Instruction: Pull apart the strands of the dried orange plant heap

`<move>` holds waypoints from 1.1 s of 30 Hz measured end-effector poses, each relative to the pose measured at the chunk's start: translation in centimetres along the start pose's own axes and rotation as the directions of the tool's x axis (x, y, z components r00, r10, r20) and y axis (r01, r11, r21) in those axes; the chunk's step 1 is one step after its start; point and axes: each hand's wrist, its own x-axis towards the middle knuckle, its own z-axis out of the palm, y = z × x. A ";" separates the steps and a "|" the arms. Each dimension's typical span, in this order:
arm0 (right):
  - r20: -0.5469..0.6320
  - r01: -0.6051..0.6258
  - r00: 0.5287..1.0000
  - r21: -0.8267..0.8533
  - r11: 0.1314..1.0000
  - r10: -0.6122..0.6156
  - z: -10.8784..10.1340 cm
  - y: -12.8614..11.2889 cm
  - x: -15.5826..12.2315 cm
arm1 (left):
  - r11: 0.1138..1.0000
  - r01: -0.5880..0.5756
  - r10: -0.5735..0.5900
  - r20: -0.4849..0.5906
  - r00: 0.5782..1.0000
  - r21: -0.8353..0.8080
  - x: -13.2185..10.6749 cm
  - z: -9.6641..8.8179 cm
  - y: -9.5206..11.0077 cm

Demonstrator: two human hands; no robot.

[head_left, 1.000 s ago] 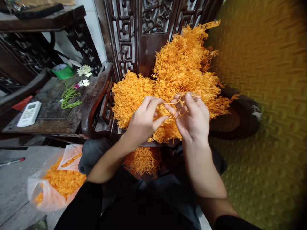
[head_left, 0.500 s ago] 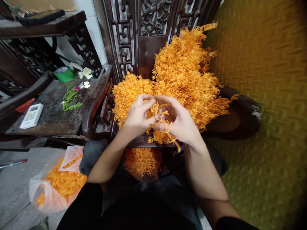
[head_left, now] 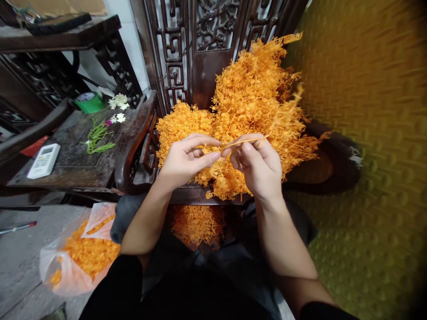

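Over the chair seat, a thin orange strand (head_left: 245, 141) is stretched between my two hands. My left hand (head_left: 187, 158) has its thumb and forefinger close together at the strand's left end; what lies between the fingertips is partly hidden. My right hand (head_left: 262, 164) is closed on the strand with thumb and curled fingers, and a blurred end of it sticks out to the upper right. Behind and below the hands lies a large heap of spindly orange plastic-looking pieces (head_left: 256, 89), with a denser, lower pile (head_left: 183, 126) at its left.
The dark carved wooden chair (head_left: 213, 71) has its left armrest (head_left: 128, 169) beside me. A side table holds a white remote control (head_left: 44, 161), green tape (head_left: 90, 103), green stems (head_left: 98, 138) and white flowers (head_left: 118, 102). On the floor sits a plastic bag (head_left: 75, 278) of orange pieces.
My hands have moved slightly apart. The tangled strand that hung below my right palm now runs between my fingers and up to the right. The piles look unchanged.
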 end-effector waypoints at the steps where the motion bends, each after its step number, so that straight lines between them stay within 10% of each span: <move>1: -0.010 -0.019 1.000 0.047 0.999 0.020 0.1 0.1 0.0 | 1.000 0.023 -0.024 -0.008 1.000 -0.014 0.0 0.0 0.0; 7: 0.018 -0.018 1.000 -0.199 0.980 0.022 0.4 -0.2 0.0 | 0.999 -0.030 0.029 -0.024 0.999 -0.020 0.1 -0.4 0.0; 15: -0.014 0.205 0.962 -0.620 0.757 -0.272 0.4 -1.2 -0.4 | 0.999 -0.003 0.007 0.081 0.997 -0.046 -0.2 1.4 -0.5; 24: -0.061 0.068 0.992 -0.442 0.894 -0.106 0.7 0.8 -0.8 | 0.956 -0.028 0.055 -0.086 0.995 0.292 -0.4 1.2 -0.6; 33: 0.140 -0.140 0.974 -0.258 0.956 0.180 0.3 -0.6 -0.1 | 0.950 -0.038 0.032 0.025 0.999 0.310 0.0 -0.1 -0.8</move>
